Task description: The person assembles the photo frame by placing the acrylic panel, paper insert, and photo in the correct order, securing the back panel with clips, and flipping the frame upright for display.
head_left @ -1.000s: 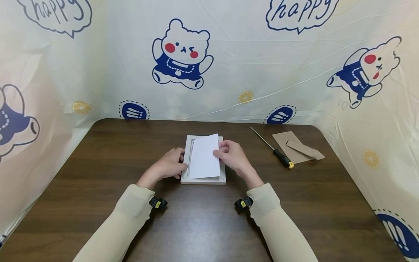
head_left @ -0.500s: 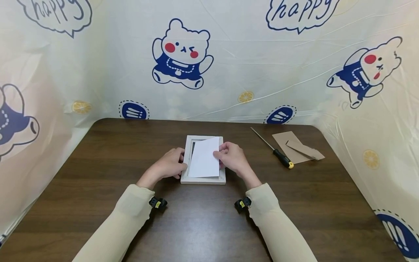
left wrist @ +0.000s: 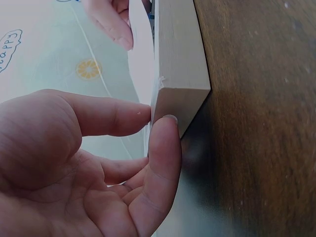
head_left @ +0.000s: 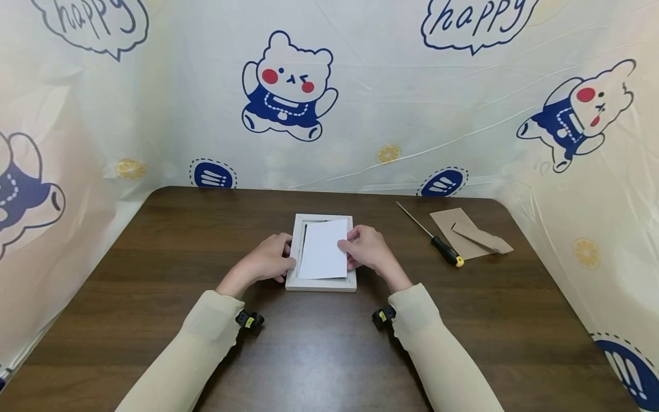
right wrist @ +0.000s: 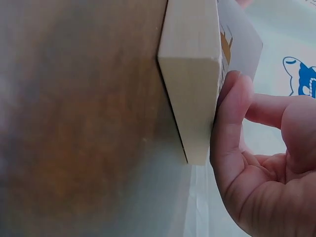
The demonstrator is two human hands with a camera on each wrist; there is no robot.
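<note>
A white picture frame [head_left: 320, 285] lies flat on the table, its recess facing up. Over that recess is a white sheet of card [head_left: 323, 252], slightly askew, with a dark strip of the recess showing along its left and top edges. My left hand [head_left: 266, 257] holds the frame's left side; in the left wrist view the thumb and a finger [left wrist: 165, 148] meet at the frame's side wall [left wrist: 180, 54]. My right hand [head_left: 369, 249] pinches the card's right edge between thumb and fingers. From the right wrist, the card [right wrist: 242, 39] stands raised at an angle above the frame.
Right of the frame lies a screwdriver [head_left: 445, 250] with a black and yellow handle. Beside it are pieces of brown cardboard [head_left: 458, 220], one on top of another. A printed curtain [head_left: 360, 103] closes off the brown table [head_left: 206, 229] behind and at the sides.
The card has come down and a little toward me, sitting lower over the frame's recess. My right hand moved slightly with it; my left hand keeps its hold on the frame.
</note>
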